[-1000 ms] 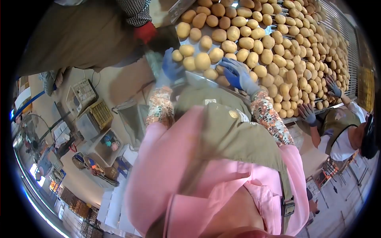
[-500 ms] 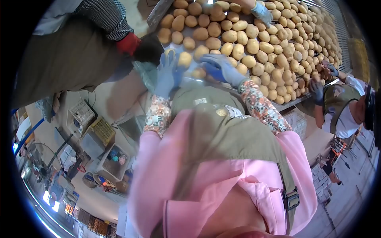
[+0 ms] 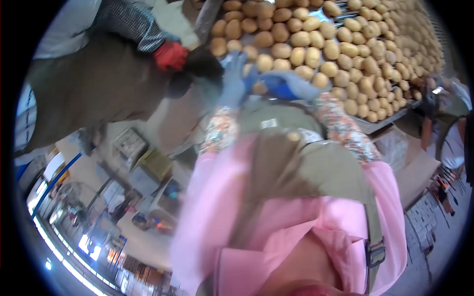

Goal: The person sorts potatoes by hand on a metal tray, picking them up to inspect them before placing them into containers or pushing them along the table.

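Observation:
Many yellow-brown potatoes (image 3: 312, 57) lie spread over a sorting table (image 3: 207, 19) in front of me. My left hand (image 3: 234, 79), in a light blue glove, is at the table's near edge, fingers stretched forward beside the nearest potatoes. My right hand (image 3: 291, 86), in a glove with a darker blue palm, reaches left across the edge. At its fingertips, between my two hands, is one potato (image 3: 259, 88); the fingers look curled around it, though motion blurs them. Floral sleeves cover both my forearms.
At left, close to my left hand, stands a person with a red glove (image 3: 171, 55) and dark apron. Another person (image 3: 447, 113) works at the table's right end. Crates (image 3: 157, 165) stand on the floor behind left.
The whole view has shifted, moving the scene rightward. My hands have come closer together around the single potato. The blue-gloved hand at the far side has left the view.

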{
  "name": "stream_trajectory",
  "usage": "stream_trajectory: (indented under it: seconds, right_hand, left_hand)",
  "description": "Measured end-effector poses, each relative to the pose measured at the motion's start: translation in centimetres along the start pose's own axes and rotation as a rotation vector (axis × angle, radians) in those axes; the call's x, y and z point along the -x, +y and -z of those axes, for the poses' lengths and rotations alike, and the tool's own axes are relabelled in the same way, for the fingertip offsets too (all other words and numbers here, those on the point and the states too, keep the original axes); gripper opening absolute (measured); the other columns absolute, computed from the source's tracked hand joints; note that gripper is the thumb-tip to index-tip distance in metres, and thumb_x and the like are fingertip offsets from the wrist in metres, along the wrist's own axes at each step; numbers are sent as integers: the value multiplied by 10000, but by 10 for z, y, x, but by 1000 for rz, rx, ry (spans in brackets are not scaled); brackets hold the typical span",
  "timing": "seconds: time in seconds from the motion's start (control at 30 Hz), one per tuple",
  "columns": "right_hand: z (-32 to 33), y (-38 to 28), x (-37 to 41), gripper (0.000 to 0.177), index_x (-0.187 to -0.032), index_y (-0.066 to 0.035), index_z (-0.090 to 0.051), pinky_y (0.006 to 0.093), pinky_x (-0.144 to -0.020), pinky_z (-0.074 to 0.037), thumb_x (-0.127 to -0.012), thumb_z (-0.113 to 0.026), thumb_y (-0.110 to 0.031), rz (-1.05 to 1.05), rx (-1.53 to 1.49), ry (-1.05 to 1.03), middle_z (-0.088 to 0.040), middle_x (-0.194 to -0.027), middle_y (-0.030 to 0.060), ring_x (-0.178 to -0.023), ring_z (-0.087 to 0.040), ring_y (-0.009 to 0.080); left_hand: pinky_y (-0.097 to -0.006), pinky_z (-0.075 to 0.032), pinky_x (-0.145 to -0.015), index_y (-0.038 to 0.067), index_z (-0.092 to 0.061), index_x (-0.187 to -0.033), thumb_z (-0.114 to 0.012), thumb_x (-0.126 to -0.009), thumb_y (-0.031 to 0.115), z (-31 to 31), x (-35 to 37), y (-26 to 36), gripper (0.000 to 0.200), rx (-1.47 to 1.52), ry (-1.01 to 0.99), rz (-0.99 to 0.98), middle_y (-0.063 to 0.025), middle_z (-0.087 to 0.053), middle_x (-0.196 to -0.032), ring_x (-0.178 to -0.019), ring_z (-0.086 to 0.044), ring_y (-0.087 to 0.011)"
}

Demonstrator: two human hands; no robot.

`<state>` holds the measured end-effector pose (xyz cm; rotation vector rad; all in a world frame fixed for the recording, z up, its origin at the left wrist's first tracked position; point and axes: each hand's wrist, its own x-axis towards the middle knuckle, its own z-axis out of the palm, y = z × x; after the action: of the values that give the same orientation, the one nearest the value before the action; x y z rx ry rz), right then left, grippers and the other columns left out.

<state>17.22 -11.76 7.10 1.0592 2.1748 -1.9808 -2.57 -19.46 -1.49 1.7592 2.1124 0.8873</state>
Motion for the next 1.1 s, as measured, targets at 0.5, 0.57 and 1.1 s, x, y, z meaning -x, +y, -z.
stream_trajectory:
  seconds: [0.5, 0.57, 1.1]
  right_hand:
    - [-23, 26, -3, 391, -1279, -116, -558, 310, -961, -431, -905, -590, -228, 221, -98, 65, -605, -1228, 81, -1107, -560, 223]
    - [17, 29, 28, 530, -1356, -106, -496, 334, -866, -499, -846, -641, -98, 237, -287, 132, -572, -1242, 53, -1040, -590, 174]
    - [28, 75, 14, 286, -1211, -120, -617, 315, -885, -480, -955, -494, -149, 423, 644, 184, -630, -1080, 49, -1058, -540, 119]
  left_hand:
    - [-520, -326, -1038, 105, -343, -1457, -614, -883, 367, 2, -5, 6, 686, -141, -93, 55, -209, -344, -1458, -1289, -368, -429]
    - [-517, -326, -1040, 137, -298, -1478, -534, -928, 281, 18, 1, 9, 616, -363, -280, 101, -159, -310, -1496, -1329, -349, -380]
    - [-484, -331, -1059, 18, -460, -1331, -568, -877, 258, -31, -54, 37, 524, -15, -207, -144, -239, -444, -1366, -1271, -408, -409]
